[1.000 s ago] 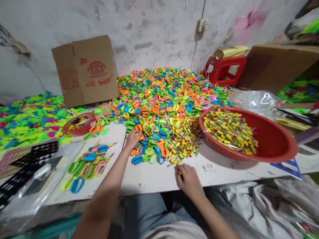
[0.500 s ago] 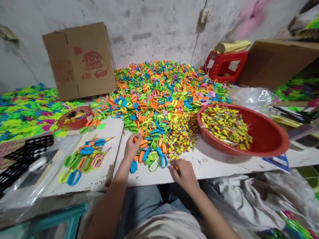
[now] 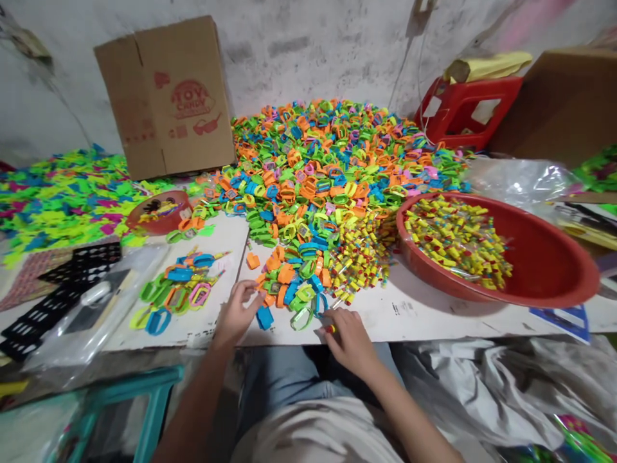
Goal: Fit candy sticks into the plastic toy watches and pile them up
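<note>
Flat pieces (image 3: 72,199): spread in bright colours at the far left.
Black mesh (image 3: 77,276): laid on the counter (image 3: 284,332), beside a clear bag (image 3: 72,347).
Small bowl (image 3: 182,214): set in front of the cardboard box (image 3: 166,103); small mixed items are held in it.
Small group (image 3: 176,292): formed by several toy watches and some yellow sticks, apart from the main heap.
Left hand (image 3: 236,315): held at the near left edge of the watches (image 3: 303,183); the grip is curled, but whether it is closed on one cannot be told.
Watches: heaped across the middle, up to the wall.
Right hand (image 3: 351,341): a red and yellow tube (image 3: 330,328) is held in the narrow grip, near a green watch (image 3: 301,319).
Tubes (image 3: 361,257): piled against the watches.
Red basin (image 3: 544,263): partly filled with similar tubes, mostly at its left side.
Red stool (image 3: 470,112): placed behind the basin, with yellow material on top.
</note>
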Motion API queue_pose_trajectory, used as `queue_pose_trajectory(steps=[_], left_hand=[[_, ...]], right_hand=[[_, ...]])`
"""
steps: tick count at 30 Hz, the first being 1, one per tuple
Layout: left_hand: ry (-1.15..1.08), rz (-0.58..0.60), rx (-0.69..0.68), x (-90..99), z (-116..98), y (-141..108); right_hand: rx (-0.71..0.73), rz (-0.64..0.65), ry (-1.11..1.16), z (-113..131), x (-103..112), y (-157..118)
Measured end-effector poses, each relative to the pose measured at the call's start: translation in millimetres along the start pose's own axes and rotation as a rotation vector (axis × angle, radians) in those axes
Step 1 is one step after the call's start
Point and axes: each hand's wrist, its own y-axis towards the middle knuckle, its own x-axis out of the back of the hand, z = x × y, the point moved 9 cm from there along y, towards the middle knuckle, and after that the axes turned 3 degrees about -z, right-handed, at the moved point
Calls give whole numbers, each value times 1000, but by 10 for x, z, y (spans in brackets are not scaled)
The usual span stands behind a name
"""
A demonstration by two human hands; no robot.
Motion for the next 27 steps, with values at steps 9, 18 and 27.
queue_pose_trajectory(steps=[9,18,27], left_hand=[[144,195,-37,-118,94,-415],[-402,424,285,-457,-280,-709],[-282,398,143,-597,-870,-817]], right_hand=[[99,138,66,211,-151,116],[-87,-64,470,153,69,40],[-12,-203,526,468,554,8]])
